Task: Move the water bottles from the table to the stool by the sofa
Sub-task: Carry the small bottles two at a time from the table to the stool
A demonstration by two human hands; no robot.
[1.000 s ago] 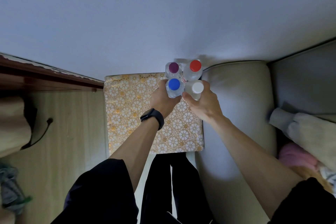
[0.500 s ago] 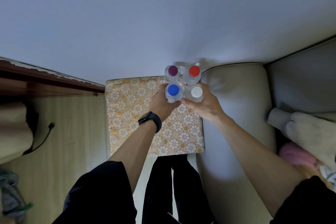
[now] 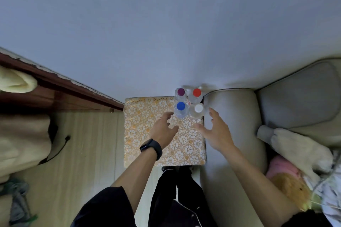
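Several clear water bottles stand upright together at the far right corner of the stool (image 3: 147,134), which has a gold flower-patterned top. Their caps are purple (image 3: 181,91), red (image 3: 196,92), blue (image 3: 180,106) and white (image 3: 198,108). My left hand (image 3: 164,129), with a black watch on the wrist, hovers just in front of the blue-capped bottle, fingers spread, holding nothing. Over the stool's right edge my right hand (image 3: 215,131) is spread open, just short of the white-capped bottle.
A grey sofa (image 3: 239,116) presses against the stool's right side, with cushions and soft toys (image 3: 287,171) on its seat. Wood floor (image 3: 83,153) lies left of the stool, with a dark cable and piled fabric. A brown wooden ledge (image 3: 64,86) runs along the wall.
Both hands let go of the blue-capped and white-capped bottles and drew back toward me with fingers spread. The bottles stay standing on the stool.
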